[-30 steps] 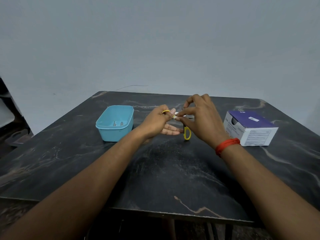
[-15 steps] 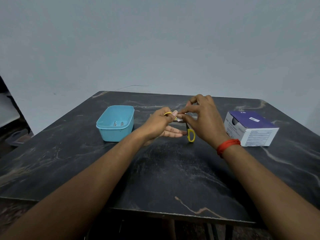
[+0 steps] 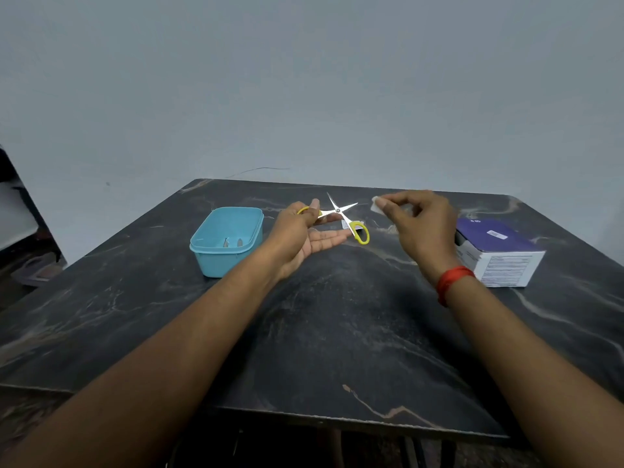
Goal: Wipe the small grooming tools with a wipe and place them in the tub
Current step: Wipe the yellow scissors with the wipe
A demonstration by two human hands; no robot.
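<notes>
Small scissors [image 3: 340,212] with yellow handles hang spread open above the dark table. My left hand [image 3: 304,236] holds them by one handle loop, thumb through it, the other fingers stretched out flat beneath. My right hand [image 3: 417,222] is off to the right of the blades and pinches a small white wipe [image 3: 376,205] between thumb and forefinger. The light blue tub [image 3: 206,253] stands left of my left hand, with two small metal tools [image 3: 232,243] lying inside.
A white and purple box [image 3: 499,255] sits at the table's right side, just beyond my right wrist. A small white scrap [image 3: 347,224] lies on the table under the scissors. The marble table [image 3: 337,332] ends at a front edge close to me.
My right hand has pulled away to the right with the wipe, off the scissors. The scissor blades now stand spread open and uncovered in my left hand.
</notes>
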